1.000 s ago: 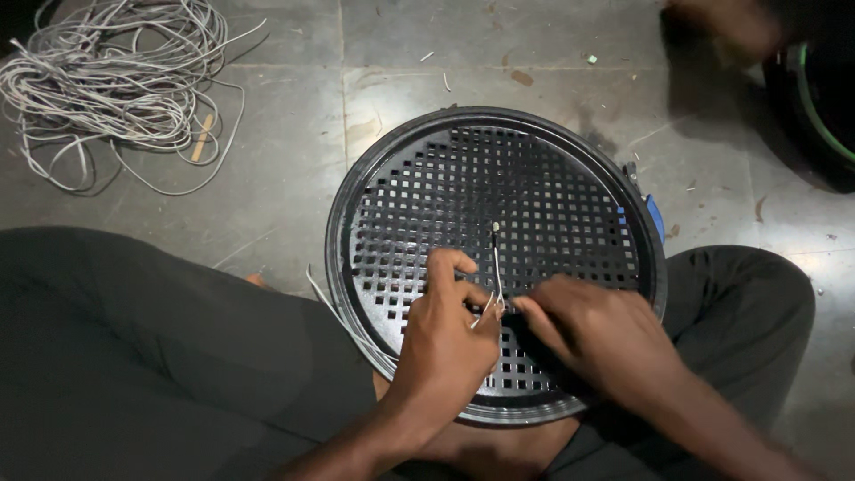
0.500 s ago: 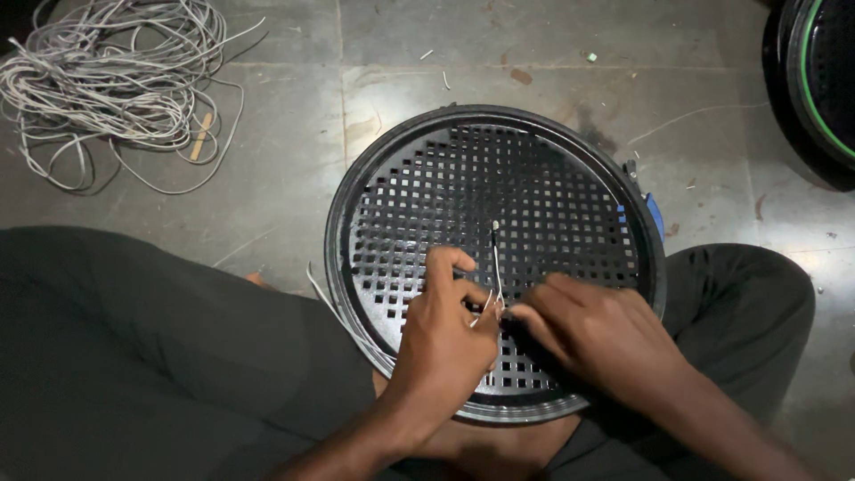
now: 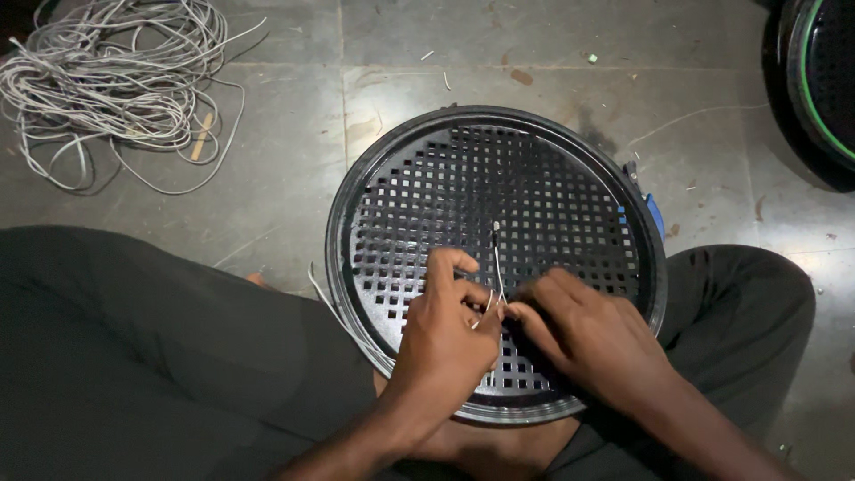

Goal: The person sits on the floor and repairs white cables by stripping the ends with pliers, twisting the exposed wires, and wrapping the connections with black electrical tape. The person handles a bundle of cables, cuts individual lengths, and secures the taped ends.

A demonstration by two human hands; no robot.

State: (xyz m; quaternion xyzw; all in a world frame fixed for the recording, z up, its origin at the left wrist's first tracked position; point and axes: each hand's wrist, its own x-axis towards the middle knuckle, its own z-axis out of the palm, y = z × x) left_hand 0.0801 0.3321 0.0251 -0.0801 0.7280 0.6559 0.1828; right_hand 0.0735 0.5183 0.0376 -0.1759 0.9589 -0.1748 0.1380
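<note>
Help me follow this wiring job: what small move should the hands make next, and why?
Probably pull the wire snug. Both the left hand and right hand pinch it where it rises from the black grille, its free end standing loose.

Hidden behind your own hands

Your left hand (image 3: 445,334) and right hand (image 3: 592,338) cover the thin pale wire (image 3: 496,263) where they pinch it; the second black round grille (image 3: 824,76) is cut off at the frame's edge.

grey stone-tile floor (image 3: 294,178), dim light
</note>
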